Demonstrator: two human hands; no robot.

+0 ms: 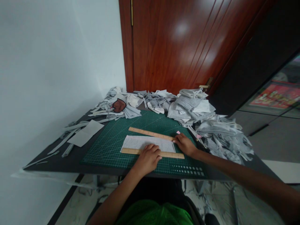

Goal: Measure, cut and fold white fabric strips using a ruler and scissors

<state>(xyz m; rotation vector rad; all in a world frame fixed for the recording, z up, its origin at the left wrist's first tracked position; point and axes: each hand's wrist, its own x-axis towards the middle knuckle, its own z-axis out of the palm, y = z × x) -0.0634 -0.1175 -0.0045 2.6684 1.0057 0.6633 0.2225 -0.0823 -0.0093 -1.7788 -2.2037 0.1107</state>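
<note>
A piece of light grey fabric (138, 142) lies flat on the green cutting mat (107, 147). Along its near edge runs the lower wooden ruler (172, 154), and my left hand (148, 157) is closed over the middle of it, fingers bent onto the fabric. The upper wooden ruler (142, 131) lies slantwise by the fabric's far edge. My right hand (185, 144) grips that ruler's right end between thumb and fingers. What is under both palms is hidden.
Heaped grey fabric (192, 106) stands at the back right, with more scraps (222, 140) before it. Other scraps and strips (131, 111) pile up at the back left. A pale sheet (85, 133) lies left of the mat. Small pink pieces (178, 132) lie near my right hand.
</note>
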